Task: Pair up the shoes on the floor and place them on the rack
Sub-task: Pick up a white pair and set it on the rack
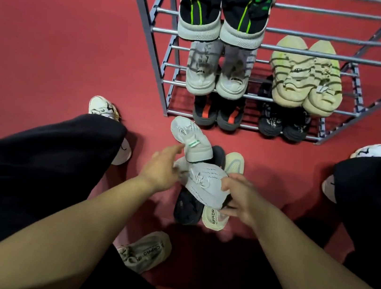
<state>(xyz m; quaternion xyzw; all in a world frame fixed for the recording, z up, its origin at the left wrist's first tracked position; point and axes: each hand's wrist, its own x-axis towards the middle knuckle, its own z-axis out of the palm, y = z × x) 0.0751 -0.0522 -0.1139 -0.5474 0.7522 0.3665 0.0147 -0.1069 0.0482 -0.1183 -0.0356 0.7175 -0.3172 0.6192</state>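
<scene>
Gripping a pale grey knit sneaker (pixel 205 183), the right hand (pixel 242 199) closes round it — the left hand (pixel 161 168) spreads open beside its mate (pixel 191 138), holding nothing

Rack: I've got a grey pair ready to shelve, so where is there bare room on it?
Top shelf is free right of the black-green pair, out to the rack end. Lower shelves are crowded: white pair beside cream pair, black-red pair beside black pair.

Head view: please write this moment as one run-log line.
left hand: reaching grey sneaker | right hand: holding second grey sneaker | rack: five pairs
</scene>
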